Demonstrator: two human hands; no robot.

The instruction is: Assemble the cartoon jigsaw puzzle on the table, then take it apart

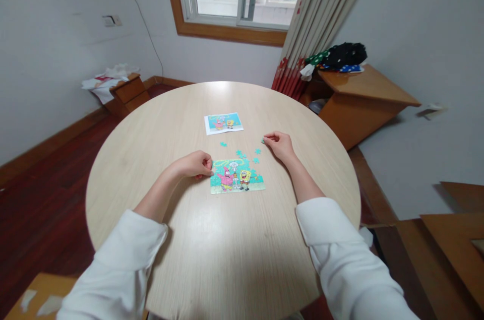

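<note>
A cartoon jigsaw puzzle [236, 181], mostly assembled, lies flat on the round table, its upper right edge uneven. At its left edge is my left hand [194, 164], fingers curled and thumb tip against or just beside the border; whether a piece is between the fingers is hidden. To the upper right, my right hand [280, 145] pinches a small teal puzzle piece [262, 140] between thumb and forefinger. Several loose teal pieces [257, 151] are scattered above the puzzle, with another loose piece [223, 144] farther left.
A reference picture sheet [224, 123] with the same cartoon lies beyond the puzzle on the pale wooden table [212, 254]. Behind stand a window and a curtain [313, 12]. A wooden cabinet [363, 93] with clothes on top is at the right, a small drawer unit [130, 92] at the left.
</note>
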